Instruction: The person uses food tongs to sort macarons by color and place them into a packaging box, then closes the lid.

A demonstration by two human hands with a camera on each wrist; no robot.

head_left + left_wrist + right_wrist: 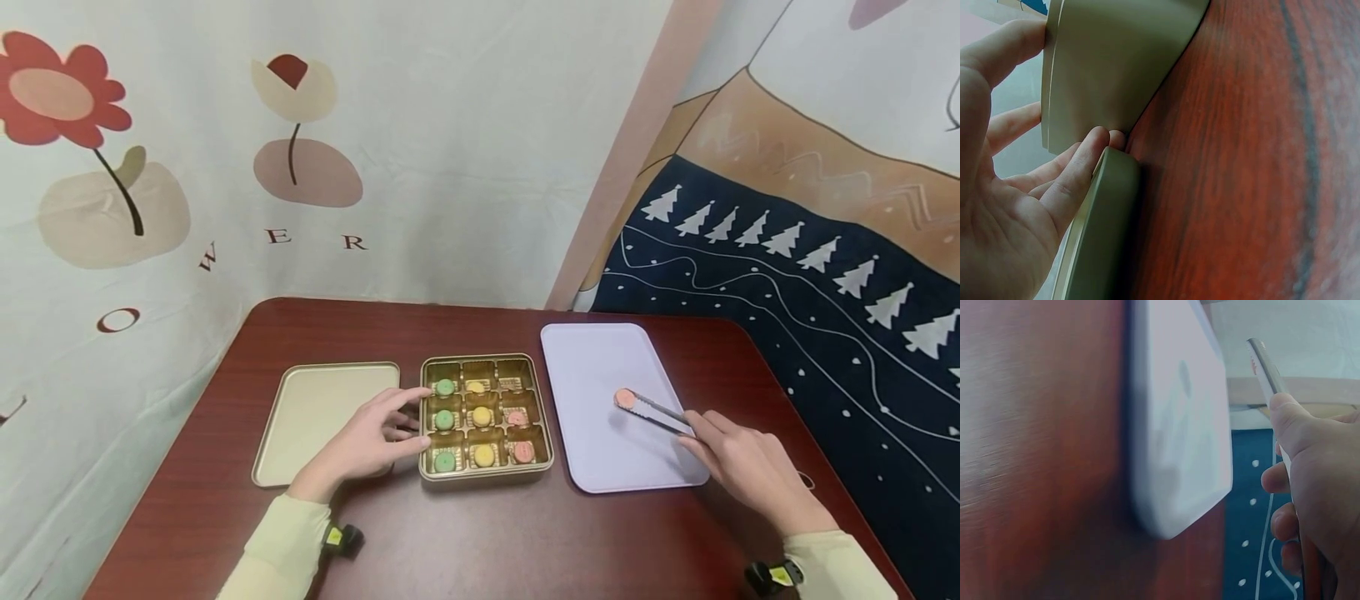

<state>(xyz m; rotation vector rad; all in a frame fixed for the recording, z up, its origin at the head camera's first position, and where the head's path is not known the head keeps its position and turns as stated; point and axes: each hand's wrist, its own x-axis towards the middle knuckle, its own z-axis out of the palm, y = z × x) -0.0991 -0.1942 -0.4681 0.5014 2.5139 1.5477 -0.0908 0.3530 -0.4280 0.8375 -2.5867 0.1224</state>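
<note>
A gold tin box sits mid-table with nine compartments holding green, yellow and pink round cookies; its top right cell looks empty. My left hand rests against the box's left wall with fairly straight fingers. In the left wrist view those fingers touch the box just above the lid. My right hand grips metal tongs, which pinch a pink cookie over the lavender tray. The right wrist view shows the tongs beside the tray.
The box's gold lid lies upside down left of the box, partly under my left hand. The dark red table ends at printed fabric backdrops behind and to the right. The tray holds nothing besides the cookie in the tongs.
</note>
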